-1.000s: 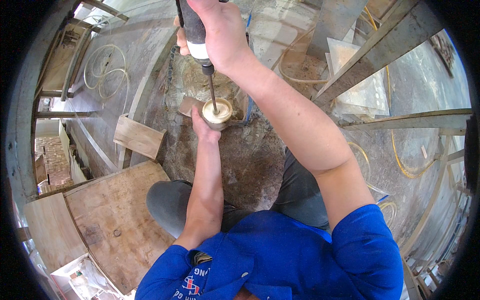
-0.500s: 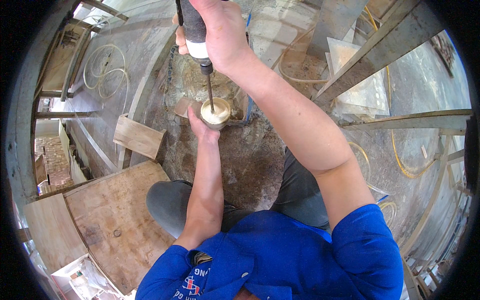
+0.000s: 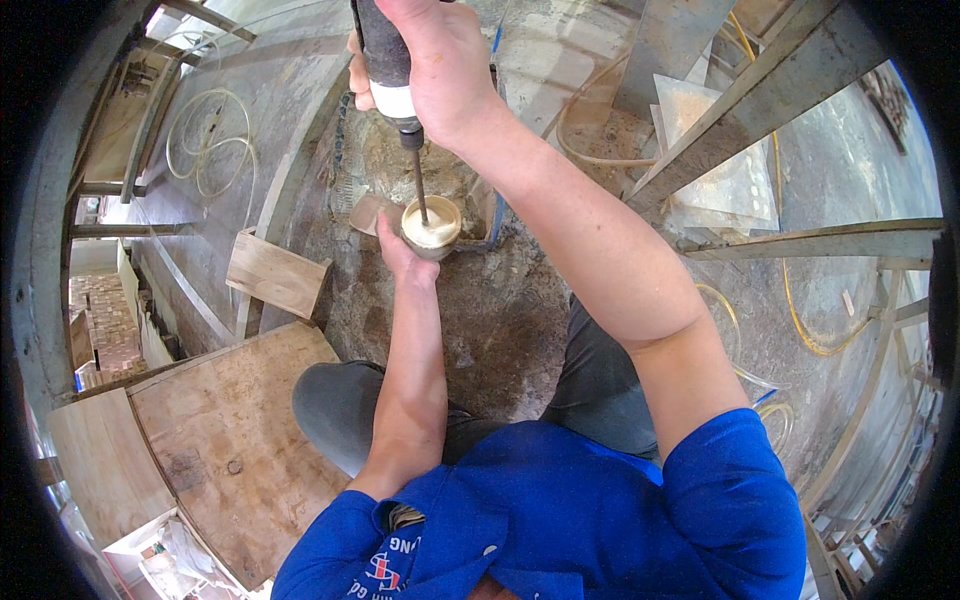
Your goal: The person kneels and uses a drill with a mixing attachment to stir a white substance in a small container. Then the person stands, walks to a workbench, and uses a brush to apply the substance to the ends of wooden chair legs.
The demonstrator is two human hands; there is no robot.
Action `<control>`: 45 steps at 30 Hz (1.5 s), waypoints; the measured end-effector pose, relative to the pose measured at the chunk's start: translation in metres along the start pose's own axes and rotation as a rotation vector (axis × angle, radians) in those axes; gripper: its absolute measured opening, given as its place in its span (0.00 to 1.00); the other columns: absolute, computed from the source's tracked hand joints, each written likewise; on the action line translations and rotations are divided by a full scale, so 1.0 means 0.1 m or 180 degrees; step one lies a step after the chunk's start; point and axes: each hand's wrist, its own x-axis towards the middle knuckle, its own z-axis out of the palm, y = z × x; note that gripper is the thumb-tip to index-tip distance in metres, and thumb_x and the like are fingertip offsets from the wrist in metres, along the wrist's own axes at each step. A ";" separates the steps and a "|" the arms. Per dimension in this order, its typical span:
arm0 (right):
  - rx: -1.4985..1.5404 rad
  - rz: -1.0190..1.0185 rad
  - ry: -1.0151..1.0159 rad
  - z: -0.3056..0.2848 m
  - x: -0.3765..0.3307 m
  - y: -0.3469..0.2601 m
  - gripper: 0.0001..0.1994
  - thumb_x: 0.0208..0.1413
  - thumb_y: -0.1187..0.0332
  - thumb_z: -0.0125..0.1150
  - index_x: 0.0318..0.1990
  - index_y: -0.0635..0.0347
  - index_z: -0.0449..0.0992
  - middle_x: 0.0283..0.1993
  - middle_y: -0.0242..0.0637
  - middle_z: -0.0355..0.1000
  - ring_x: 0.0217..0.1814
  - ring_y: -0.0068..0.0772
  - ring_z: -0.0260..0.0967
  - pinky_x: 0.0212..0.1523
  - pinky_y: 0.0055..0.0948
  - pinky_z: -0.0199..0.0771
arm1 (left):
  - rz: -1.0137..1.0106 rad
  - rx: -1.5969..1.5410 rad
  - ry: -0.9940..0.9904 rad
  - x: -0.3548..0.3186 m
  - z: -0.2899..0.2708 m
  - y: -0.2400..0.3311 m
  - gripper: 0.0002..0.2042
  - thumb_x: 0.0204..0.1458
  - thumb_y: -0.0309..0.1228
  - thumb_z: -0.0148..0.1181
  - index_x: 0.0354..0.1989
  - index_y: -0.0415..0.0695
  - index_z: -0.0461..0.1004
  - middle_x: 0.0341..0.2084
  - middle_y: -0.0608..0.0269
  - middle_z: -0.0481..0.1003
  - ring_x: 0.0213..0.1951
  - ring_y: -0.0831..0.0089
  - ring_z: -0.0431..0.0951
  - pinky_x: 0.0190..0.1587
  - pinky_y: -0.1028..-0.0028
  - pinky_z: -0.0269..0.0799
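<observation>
While the person crouched over the rough concrete floor, blue sleeves and grey-trousered knees nearest the camera, a drilling step appeared to be in hand. A worn plywood board lay at the person's left, with a smaller wooden block beyond it.

Further out, the left hand was closed against the near side of a small round pale piece, bracing it on the floor; the fingers were mostly hidden behind the piece. The piece stood with its flat cream face turned upward, a flat brownish scrap touching its left edge.

Above it, the right hand was wrapped tightly around a handheld drill, black-bodied with a white collar. Its bit met the centre of the piece's face. The tool's long axis ran from the hand down and away toward the floor, tip lowest, near upright with a slight lean.

Judged from this, the hole was under way; the next move called for steady downward pressure along that axis and a firm brace on the piece.

Beyond lay coiled pale hose and metal frames.
</observation>
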 end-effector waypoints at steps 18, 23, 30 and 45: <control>0.0042 0.0103 0.0035 0.00 0.00 0.00 0.22 0.53 0.47 0.56 0.20 0.57 0.69 0.14 0.29 0.65 0.13 0.21 0.63 0.14 0.21 0.62 | -0.0096 0.0131 0.0021 -0.03 0.02 0.01 0.26 0.54 0.53 0.44 0.52 0.45 0.64 0.49 0.59 0.69 0.50 0.61 0.70 0.53 0.58 0.64; 0.0079 0.0081 0.0023 0.02 0.00 0.00 0.23 0.53 0.47 0.56 0.20 0.57 0.69 0.14 0.29 0.65 0.13 0.21 0.63 0.14 0.21 0.62 | -0.0113 0.0193 0.0047 0.03 -0.03 0.01 0.26 0.54 0.53 0.43 0.52 0.45 0.64 0.49 0.60 0.69 0.50 0.61 0.70 0.53 0.58 0.64; 0.0135 0.0003 -0.0038 -0.01 0.01 0.05 0.23 0.53 0.47 0.55 0.19 0.57 0.69 0.14 0.29 0.64 0.13 0.21 0.63 0.15 0.21 0.62 | -0.0171 0.0183 -0.0036 0.04 -0.04 -0.01 0.26 0.54 0.54 0.43 0.52 0.46 0.65 0.49 0.60 0.69 0.50 0.61 0.70 0.53 0.58 0.64; 0.0067 0.0025 0.0020 -0.01 0.01 0.01 0.23 0.53 0.47 0.55 0.19 0.57 0.69 0.14 0.28 0.63 0.13 0.21 0.62 0.15 0.21 0.63 | -0.0204 0.0186 -0.0067 0.00 0.01 -0.03 0.26 0.53 0.53 0.43 0.52 0.46 0.65 0.48 0.60 0.71 0.49 0.61 0.70 0.53 0.58 0.64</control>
